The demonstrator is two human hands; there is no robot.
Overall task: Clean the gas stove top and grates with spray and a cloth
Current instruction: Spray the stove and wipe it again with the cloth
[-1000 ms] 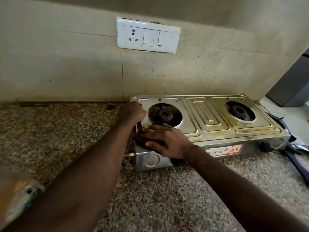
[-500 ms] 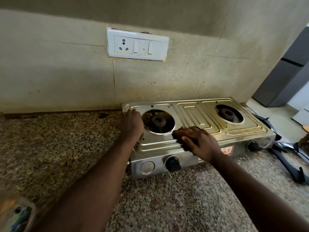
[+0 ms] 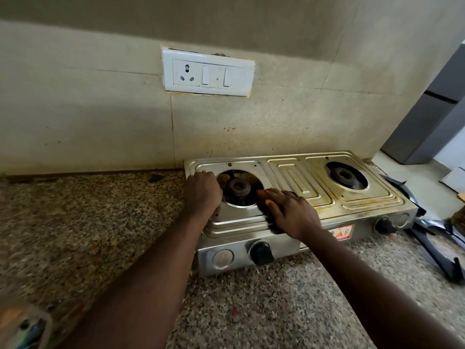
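With the left hand (image 3: 202, 192) gripping the stove top (image 3: 297, 180) at 9 o'clock of the burner (image 3: 238, 188) and the flat right hand (image 3: 292, 210) pressing the cloth (image 3: 260, 196) at 4 o'clock, a hard wipe may snag the cloth on the burner or shift the stove top.

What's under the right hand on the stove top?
A dark cloth shows just beyond the right hand, lying on the stove top beside the left burner. The hand covers the rest of it.
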